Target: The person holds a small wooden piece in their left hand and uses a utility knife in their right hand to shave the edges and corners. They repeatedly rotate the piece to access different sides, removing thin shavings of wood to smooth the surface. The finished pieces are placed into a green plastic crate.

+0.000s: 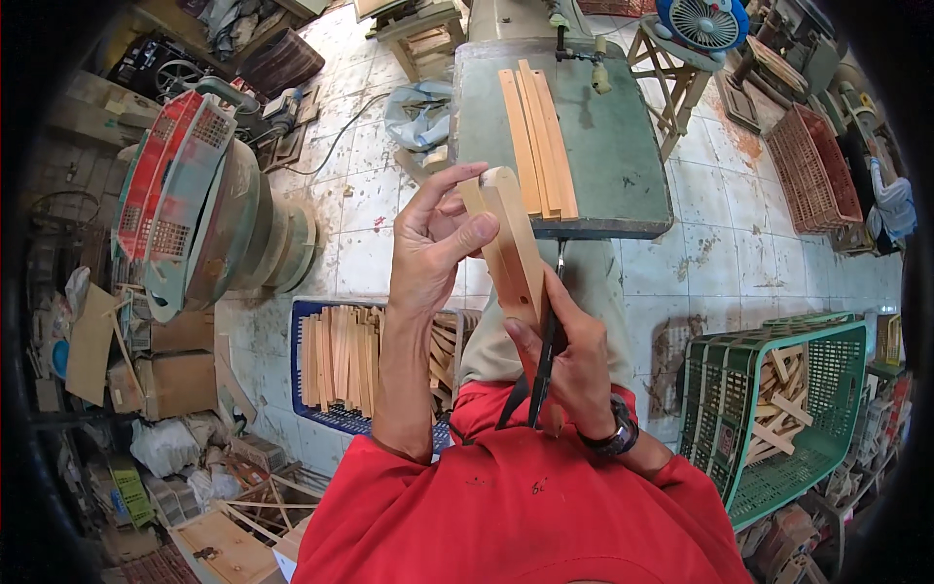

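Note:
Between my two hands I hold a small bundle of flat wooden strips point(513, 243) with rounded far ends, tilted up in front of my chest. A dark hole shows near the close end of one strip. My left hand point(438, 229) is closed on the far end, thumb on the near side and fingers behind. Lower down, my right hand point(581, 341) grips the close end, its thumb against the wood. Just beyond, several similar long wooden strips point(538, 141) lie side by side on a green machine table point(623, 185).
A blue crate point(336, 420) packed with wood strips stands at lower left. At right are a green crate point(769, 487) of loose wood pieces and a reddish basket point(812, 170). A large round-bodied machine point(219, 229) stands left. A fan point(705, 24) sits on a stool at the back.

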Available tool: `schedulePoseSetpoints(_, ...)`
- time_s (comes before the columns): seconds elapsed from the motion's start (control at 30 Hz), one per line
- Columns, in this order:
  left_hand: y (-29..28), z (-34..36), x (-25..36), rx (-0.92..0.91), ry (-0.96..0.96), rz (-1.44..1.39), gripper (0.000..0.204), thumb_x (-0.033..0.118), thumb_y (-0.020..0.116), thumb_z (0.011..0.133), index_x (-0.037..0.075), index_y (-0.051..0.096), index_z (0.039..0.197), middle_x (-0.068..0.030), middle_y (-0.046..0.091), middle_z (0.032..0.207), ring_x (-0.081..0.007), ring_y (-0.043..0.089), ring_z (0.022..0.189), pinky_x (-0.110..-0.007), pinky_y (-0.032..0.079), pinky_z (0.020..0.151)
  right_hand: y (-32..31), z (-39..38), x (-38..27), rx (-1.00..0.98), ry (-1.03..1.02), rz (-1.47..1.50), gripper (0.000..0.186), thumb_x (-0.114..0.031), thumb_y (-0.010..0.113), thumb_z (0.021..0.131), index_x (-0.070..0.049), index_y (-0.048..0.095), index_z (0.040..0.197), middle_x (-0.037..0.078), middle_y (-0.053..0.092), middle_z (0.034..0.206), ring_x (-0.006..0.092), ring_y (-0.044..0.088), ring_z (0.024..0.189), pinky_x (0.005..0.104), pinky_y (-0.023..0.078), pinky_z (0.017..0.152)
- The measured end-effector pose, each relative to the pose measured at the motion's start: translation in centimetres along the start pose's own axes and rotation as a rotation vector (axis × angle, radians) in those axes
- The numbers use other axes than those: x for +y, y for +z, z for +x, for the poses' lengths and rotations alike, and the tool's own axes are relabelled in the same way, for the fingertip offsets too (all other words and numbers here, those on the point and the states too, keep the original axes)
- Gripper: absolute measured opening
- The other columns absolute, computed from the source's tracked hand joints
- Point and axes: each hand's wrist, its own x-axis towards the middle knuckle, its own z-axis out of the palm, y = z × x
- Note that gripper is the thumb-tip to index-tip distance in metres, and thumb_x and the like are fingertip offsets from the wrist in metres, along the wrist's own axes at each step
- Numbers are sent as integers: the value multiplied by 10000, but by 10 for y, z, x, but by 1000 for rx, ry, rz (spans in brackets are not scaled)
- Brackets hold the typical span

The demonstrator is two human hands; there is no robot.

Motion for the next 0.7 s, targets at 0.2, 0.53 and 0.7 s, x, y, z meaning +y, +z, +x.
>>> schedulePoseSetpoints(0.2,-14,-2,-12,-107,32,-244,510,5,755,788,37,542,1249,-90,658,1074,-142,636,948,-267,514,819,6,-14,-9,0,-24,-91,659,-97,728,838,11,407,1403,236,622,893,341,657,744,371,501,634)
schedulePoseSetpoints(0.53,-37,-11,-42,-151,145,-301,518,113,753,809,110,490,1255,-193,630,984,-286,619,848,-401,581,729,8,-24,-5,-80,-16,-21,646,-104,739,836,28,430,1387,198,665,957,256,684,799,324,518,686)
schedulePoseSetpoints(0.7,-26,-10,-31,-346,195,-591,490,57,762,781,107,523,1206,-163,615,1020,-262,624,907,-373,541,743,2,-21,-3,-244,368,687,612,-162,699,878,54,434,1385,161,661,1111,206,667,927,310,517,822)
